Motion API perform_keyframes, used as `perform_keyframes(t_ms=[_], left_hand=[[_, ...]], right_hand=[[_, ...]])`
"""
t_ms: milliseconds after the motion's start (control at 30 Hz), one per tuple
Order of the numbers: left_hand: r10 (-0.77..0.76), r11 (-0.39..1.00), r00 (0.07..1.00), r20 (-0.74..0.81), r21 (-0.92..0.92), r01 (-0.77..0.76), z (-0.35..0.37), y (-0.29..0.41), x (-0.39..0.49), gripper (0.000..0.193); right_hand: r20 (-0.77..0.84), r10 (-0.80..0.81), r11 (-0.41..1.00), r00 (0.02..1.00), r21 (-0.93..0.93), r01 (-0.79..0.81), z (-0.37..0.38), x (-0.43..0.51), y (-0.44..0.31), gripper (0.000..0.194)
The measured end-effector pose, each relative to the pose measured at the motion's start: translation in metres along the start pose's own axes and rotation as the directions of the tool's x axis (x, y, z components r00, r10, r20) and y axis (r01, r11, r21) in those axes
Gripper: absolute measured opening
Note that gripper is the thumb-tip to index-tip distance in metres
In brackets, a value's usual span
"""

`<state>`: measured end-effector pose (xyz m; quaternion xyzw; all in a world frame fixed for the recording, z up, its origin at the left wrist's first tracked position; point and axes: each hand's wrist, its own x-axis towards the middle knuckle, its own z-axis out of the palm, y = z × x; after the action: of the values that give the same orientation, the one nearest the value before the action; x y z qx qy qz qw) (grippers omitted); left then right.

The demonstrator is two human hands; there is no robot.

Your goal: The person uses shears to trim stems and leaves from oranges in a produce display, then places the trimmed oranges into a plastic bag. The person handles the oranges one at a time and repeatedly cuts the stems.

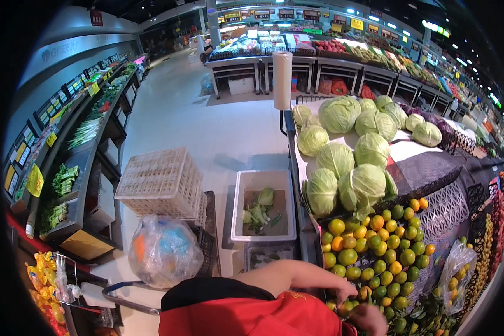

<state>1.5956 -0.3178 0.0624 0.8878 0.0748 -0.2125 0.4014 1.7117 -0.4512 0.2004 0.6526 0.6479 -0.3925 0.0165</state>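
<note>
My left hand (345,291) reaches across my body over a display of green and orange mandarins (374,243), its fingers pointing down at the fruit near the display's front corner. Close beside it is my right hand (368,320), low at the picture's bottom edge and blurred. Mandarins lie right under and around both hands. Whether either hand grips a fruit is not clear. Past the mandarins, several pale green cabbages (363,187) are piled on a white-lined part of the same stand.
A white foam box (235,210) with leaf scraps stands on the floor left of the stand. Farther left are a white plastic crate (157,176) and a stuffed clear plastic bag (164,252). A plastic bag of mandarins (458,277) lies at right. A bag roll (282,80) stands upright at the stand's corner.
</note>
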Motion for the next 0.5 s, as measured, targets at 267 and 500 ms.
perform_keyframes(t_ms=[267, 500], left_hand=[[0.055, 0.998, 0.998, 0.035, -0.045, -0.054, 0.000, -0.003, 0.002, 0.060], [0.039, 0.997, 0.998, -0.043, 0.073, -0.035, 0.008, 0.000, 0.000, 0.056]], right_hand=[[-0.353, 0.262, 0.964, 0.898, 0.134, -0.229, 0.085, 0.013, -0.005, 0.028], [-0.540, 0.302, 0.953, 0.785, 0.170, -0.250, 0.113, -0.001, 0.013, 0.030]])
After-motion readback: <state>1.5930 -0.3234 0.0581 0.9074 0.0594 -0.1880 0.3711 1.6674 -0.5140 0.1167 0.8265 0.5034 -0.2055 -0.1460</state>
